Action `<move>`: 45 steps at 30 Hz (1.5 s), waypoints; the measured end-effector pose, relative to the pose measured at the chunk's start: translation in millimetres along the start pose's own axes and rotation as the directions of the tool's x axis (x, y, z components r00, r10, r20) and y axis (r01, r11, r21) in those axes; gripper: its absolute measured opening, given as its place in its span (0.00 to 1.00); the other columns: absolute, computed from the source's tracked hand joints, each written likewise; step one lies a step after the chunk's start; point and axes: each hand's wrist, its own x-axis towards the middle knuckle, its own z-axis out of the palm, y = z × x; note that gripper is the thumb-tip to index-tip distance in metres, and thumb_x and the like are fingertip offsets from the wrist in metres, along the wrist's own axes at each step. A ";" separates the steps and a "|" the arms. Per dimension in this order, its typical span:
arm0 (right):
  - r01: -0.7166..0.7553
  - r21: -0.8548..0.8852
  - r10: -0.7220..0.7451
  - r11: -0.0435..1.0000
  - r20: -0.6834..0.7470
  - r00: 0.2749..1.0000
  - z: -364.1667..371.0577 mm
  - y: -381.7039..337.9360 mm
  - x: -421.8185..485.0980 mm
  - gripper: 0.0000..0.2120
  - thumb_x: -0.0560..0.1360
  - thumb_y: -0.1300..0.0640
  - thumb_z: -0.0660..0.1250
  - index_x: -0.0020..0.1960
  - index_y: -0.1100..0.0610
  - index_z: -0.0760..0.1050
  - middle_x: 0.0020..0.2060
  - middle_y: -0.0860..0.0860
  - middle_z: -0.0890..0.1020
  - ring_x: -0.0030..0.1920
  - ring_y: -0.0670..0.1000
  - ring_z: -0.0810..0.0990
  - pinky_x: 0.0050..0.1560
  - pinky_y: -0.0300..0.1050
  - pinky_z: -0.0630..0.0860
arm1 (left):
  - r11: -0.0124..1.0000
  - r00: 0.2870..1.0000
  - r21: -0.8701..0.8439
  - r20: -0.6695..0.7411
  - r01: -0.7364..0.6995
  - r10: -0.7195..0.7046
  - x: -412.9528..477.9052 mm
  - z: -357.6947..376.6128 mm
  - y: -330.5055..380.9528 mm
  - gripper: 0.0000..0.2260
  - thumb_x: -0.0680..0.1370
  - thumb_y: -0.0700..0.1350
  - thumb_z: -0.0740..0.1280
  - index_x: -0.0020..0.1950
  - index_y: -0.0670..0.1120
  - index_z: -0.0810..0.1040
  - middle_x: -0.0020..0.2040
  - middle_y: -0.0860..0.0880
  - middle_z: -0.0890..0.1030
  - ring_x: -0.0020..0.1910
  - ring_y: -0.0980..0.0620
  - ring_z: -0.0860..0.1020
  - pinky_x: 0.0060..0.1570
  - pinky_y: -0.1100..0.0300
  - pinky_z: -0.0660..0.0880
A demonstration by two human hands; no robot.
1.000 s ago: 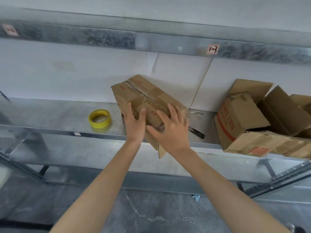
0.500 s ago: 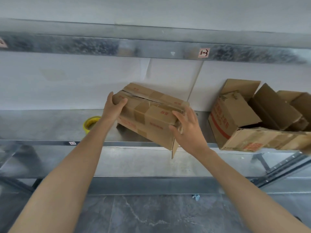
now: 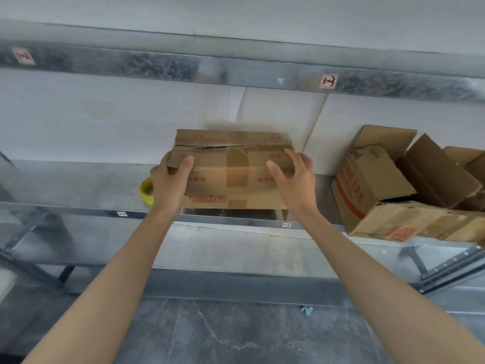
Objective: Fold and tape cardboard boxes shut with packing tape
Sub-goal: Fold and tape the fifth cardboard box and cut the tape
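The box (image 3: pixel 236 169) is at the near edge of the metal shelf (image 3: pixel 78 185), with its top flaps folded down. My left grip (image 3: pixel 168 185) curls round its left end, and my right grip (image 3: pixel 294 179) holds its right end. The top crack looks open, so I think the taping is left to do. The yellow tape roll (image 3: pixel 145 191) lies just left.

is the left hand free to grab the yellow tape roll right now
Probably not yet: the left hand grips one end of the box. The tape roll lies on the shelf beside it, nothing between, so it looks reachable once that grip lets go.
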 end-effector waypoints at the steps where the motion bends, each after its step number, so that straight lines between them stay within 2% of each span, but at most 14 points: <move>1: 0.012 0.019 -0.012 1.000 -0.006 1.000 3.1 -3.3 3.9 0.27 0.75 0.43 0.66 0.71 0.50 0.66 0.70 0.50 0.62 0.57 0.43 0.67 0.55 0.34 0.66 | 1.000 1.000 -0.025 -0.018 -0.018 0.018 -6.1 0.2 0.8 0.22 0.74 0.59 0.66 0.66 0.56 0.72 0.61 0.51 0.76 0.56 0.53 0.77 0.56 0.57 0.74; 4: 0.037 0.042 -0.038 0.998 0.009 0.999 10.9 -8.4 14.5 0.25 0.76 0.46 0.65 0.70 0.52 0.66 0.69 0.50 0.62 0.58 0.44 0.67 0.57 0.33 0.65 | 0.996 0.995 -0.085 -0.096 -0.041 0.032 -27.6 5.6 3.0 0.21 0.78 0.53 0.64 0.71 0.52 0.67 0.58 0.55 0.77 0.55 0.56 0.76 0.54 0.61 0.72; 8: -0.022 0.024 0.020 0.999 0.072 0.997 24.1 2.3 18.5 0.26 0.78 0.45 0.63 0.73 0.52 0.64 0.76 0.53 0.52 0.73 0.54 0.60 0.68 0.41 0.60 | 0.987 0.989 -0.135 -0.131 -0.085 0.067 -52.5 18.0 -9.2 0.16 0.78 0.49 0.66 0.65 0.56 0.70 0.57 0.58 0.78 0.55 0.63 0.76 0.54 0.68 0.73; 10: -0.092 0.069 0.090 0.993 0.038 0.995 30.5 6.2 13.2 0.29 0.78 0.45 0.63 0.75 0.52 0.60 0.77 0.54 0.46 0.76 0.55 0.55 0.72 0.47 0.58 | 0.987 0.994 -0.155 -0.107 -0.042 0.025 -55.9 19.8 -19.0 0.17 0.75 0.53 0.67 0.63 0.59 0.70 0.59 0.55 0.77 0.57 0.59 0.76 0.57 0.63 0.74; 14: -0.173 0.190 0.179 0.966 -0.010 0.984 45.2 0.3 -6.2 0.35 0.75 0.43 0.67 0.76 0.50 0.57 0.77 0.52 0.44 0.76 0.54 0.55 0.73 0.49 0.58 | 0.985 0.989 -0.105 -0.032 0.140 -0.144 -43.0 12.2 -28.3 0.39 0.67 0.68 0.62 0.75 0.59 0.57 0.71 0.48 0.66 0.67 0.47 0.70 0.64 0.45 0.71; 18: -0.256 0.321 0.242 0.912 0.083 0.967 62.5 -12.6 -28.6 0.39 0.74 0.45 0.69 0.77 0.48 0.51 0.77 0.52 0.44 0.76 0.52 0.53 0.73 0.49 0.58 | 0.989 0.991 -0.061 0.002 0.134 -0.135 -22.1 12.3 -23.0 0.35 0.76 0.57 0.63 0.78 0.56 0.49 0.70 0.48 0.69 0.63 0.42 0.74 0.57 0.43 0.76; 24: -0.242 0.332 0.235 0.912 0.061 0.970 72.1 -20.3 -34.5 0.36 0.75 0.50 0.68 0.77 0.51 0.53 0.77 0.52 0.48 0.75 0.52 0.56 0.74 0.50 0.59 | 0.994 0.987 0.052 0.123 0.094 -0.100 1.0 10.6 -17.8 0.33 0.78 0.52 0.65 0.78 0.53 0.52 0.68 0.49 0.70 0.64 0.47 0.73 0.57 0.55 0.72; 27: -0.227 0.333 0.225 0.915 0.045 0.973 70.1 -19.5 -33.9 0.35 0.75 0.51 0.69 0.76 0.52 0.56 0.76 0.50 0.52 0.74 0.51 0.59 0.73 0.50 0.61 | 0.985 0.987 0.173 0.154 0.021 -0.048 -0.6 6.3 -17.3 0.36 0.69 0.64 0.68 0.74 0.55 0.61 0.64 0.49 0.73 0.65 0.48 0.70 0.66 0.53 0.68; 29: -0.225 0.330 0.219 0.917 0.054 0.974 66.4 -18.7 -32.2 0.33 0.75 0.52 0.68 0.76 0.54 0.58 0.75 0.50 0.56 0.72 0.50 0.62 0.71 0.46 0.63 | 0.981 0.986 0.196 0.166 -0.013 -0.020 -7.5 7.0 -19.5 0.38 0.63 0.69 0.68 0.68 0.54 0.65 0.61 0.48 0.74 0.62 0.50 0.72 0.63 0.50 0.71; 31: -0.223 0.309 0.209 0.925 0.077 0.975 60.3 -18.2 -29.0 0.30 0.76 0.54 0.67 0.74 0.56 0.61 0.74 0.49 0.60 0.71 0.50 0.65 0.69 0.43 0.64 | 0.991 0.985 0.129 0.170 -0.034 0.012 -21.3 8.6 -19.2 0.37 0.63 0.66 0.70 0.65 0.50 0.64 0.61 0.48 0.73 0.59 0.54 0.74 0.59 0.57 0.74; 35: -0.142 0.255 0.122 0.957 0.093 0.988 44.6 -16.4 -20.4 0.22 0.75 0.56 0.67 0.68 0.58 0.70 0.62 0.47 0.72 0.59 0.46 0.72 0.61 0.37 0.69 | 0.992 0.980 0.078 0.178 -0.100 0.085 -47.9 8.2 -20.9 0.23 0.74 0.51 0.71 0.63 0.50 0.62 0.61 0.49 0.74 0.55 0.63 0.75 0.48 0.74 0.71; 37: -0.109 0.266 0.078 0.958 0.125 0.989 36.7 -16.4 -15.3 0.18 0.75 0.58 0.67 0.65 0.58 0.73 0.54 0.45 0.73 0.53 0.44 0.72 0.54 0.31 0.69 | 0.985 0.975 0.090 0.180 -0.147 0.129 -58.5 9.8 -21.2 0.22 0.76 0.51 0.69 0.65 0.51 0.63 0.61 0.52 0.75 0.57 0.63 0.75 0.51 0.72 0.71; 42: -0.149 0.313 0.067 0.938 0.258 0.964 24.8 -5.0 0.4 0.16 0.76 0.62 0.66 0.63 0.55 0.74 0.59 0.50 0.78 0.58 0.51 0.78 0.60 0.44 0.75 | 0.956 0.976 0.210 0.113 -0.206 0.186 -71.5 30.0 -19.3 0.30 0.75 0.58 0.67 0.72 0.50 0.63 0.68 0.51 0.71 0.65 0.53 0.70 0.64 0.56 0.69; 45: -0.133 0.285 0.041 0.949 0.308 0.950 18.6 6.7 7.2 0.15 0.76 0.64 0.65 0.61 0.54 0.74 0.62 0.51 0.76 0.58 0.49 0.77 0.57 0.37 0.74 | 0.945 0.977 0.256 0.107 -0.204 0.182 -73.6 47.9 -14.6 0.30 0.76 0.56 0.68 0.74 0.48 0.62 0.70 0.49 0.69 0.64 0.54 0.69 0.62 0.61 0.67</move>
